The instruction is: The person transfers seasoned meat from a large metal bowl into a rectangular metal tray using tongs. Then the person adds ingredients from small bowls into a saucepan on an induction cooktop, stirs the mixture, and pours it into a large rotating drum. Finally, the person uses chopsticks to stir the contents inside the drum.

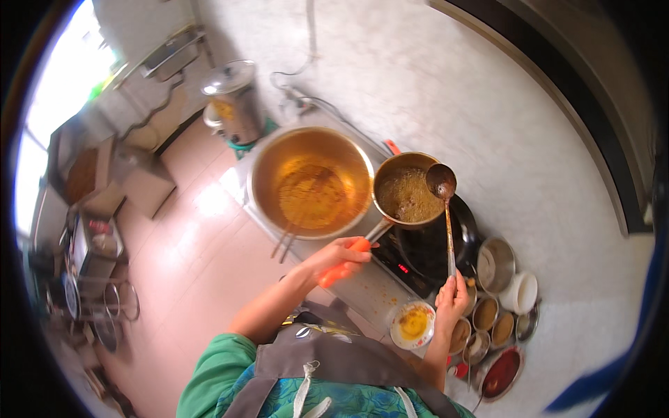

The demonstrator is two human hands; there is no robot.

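Note:
My left hand (342, 259) grips the orange handle of a saucepan (409, 189) with bubbling brownish liquid in it. The saucepan is beside a large metal bowl (261, 183), which holds an orange-brown mixture and a pair of chopsticks (284, 245) leaning over its rim. In my right hand (452, 299) is the handle of a metal ladle (441, 182), its dark, stained bowl at the saucepan's right rim. Below and right of the saucepan, a black wok (465, 224) sits on an induction cooker (391, 257) with a lit red display.
A floral-rimmed plate (412, 325) with yellow liquid lies near my right forearm. Several seasoning containers (485, 313), a metal pot (495, 265) and a bowl of red sauce (500, 373) crowd the right side. A lidded steel urn (238, 107) stands behind the large bowl. Cardboard boxes (149, 180) are at left.

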